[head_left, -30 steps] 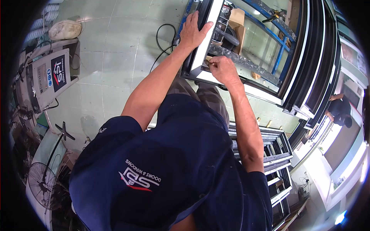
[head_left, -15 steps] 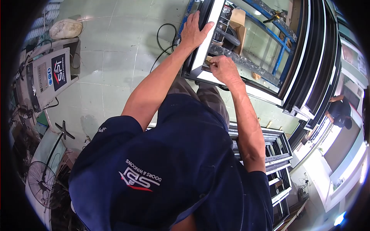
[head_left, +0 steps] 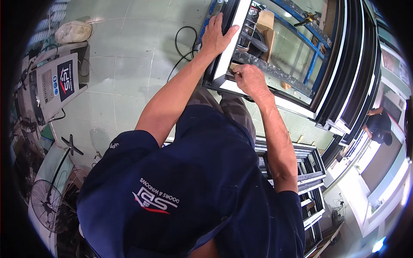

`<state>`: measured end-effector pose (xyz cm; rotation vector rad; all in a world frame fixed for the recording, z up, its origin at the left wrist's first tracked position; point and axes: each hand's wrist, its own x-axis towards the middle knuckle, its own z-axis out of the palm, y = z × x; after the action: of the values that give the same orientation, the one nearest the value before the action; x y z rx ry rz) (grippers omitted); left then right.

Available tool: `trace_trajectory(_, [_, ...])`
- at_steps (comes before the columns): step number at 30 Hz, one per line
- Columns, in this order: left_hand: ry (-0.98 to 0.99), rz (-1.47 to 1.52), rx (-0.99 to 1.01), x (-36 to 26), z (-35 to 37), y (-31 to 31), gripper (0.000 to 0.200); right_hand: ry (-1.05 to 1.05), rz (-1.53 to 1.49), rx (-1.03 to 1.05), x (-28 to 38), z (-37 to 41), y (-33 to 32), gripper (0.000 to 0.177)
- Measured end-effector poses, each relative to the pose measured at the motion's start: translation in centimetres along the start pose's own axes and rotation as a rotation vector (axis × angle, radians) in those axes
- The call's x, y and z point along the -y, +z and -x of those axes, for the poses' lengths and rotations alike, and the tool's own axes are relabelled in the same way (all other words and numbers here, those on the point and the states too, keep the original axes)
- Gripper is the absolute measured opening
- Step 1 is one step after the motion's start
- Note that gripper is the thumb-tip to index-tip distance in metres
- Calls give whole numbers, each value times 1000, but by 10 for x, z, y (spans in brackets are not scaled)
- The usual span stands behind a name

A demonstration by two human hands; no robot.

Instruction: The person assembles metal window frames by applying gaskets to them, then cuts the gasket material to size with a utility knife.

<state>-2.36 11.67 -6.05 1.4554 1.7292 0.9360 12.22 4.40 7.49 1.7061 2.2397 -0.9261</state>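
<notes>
A black window or door frame (head_left: 225, 60) with white faces lies across a blue workbench. My left hand (head_left: 216, 38) rests over its left side, palm down, with fingers spread and the thumb on the white face. At the near left inner corner, my right hand (head_left: 251, 79) is closed in a pinch, fingertips against the frame's inner edge. A small pale yellowish bit shows at those fingertips, too small and too covered to name. Through the opening appear an open cardboard box (head_left: 266, 33) and a dark tool with a grey handle (head_left: 257, 43).
More black and white frames (head_left: 350, 60) stand close on the right, and others (head_left: 310, 177) are stacked beside my right elbow. A black cable (head_left: 176, 45) loops on the tiled floor. A fan (head_left: 45, 204) and a machine (head_left: 56, 88) stand left. Another person (head_left: 378, 125) works far right.
My right hand has shifted very slightly toward me, still pinched at the inner corner. The left hand and the frame stay where they were.
</notes>
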Motion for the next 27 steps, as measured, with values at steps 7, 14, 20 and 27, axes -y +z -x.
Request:
trace_trajectory(7, [-5, -9, 12, 0, -1, 1, 92, -1, 3, 52, -2, -1, 1, 22])
trace_trajectory(14, [-3, 7, 16, 0, -1, 0, 92, -1, -46, 100, -2, -5, -4, 21])
trace_trajectory(20, [15, 9, 2, 1, -2, 1, 92, -38, -200, 111, -23, -10, 3, 22])
trace_trajectory(27, [13, -2, 3, -1, -2, -1, 92, -51, -62, 46, -13, -1, -5, 23])
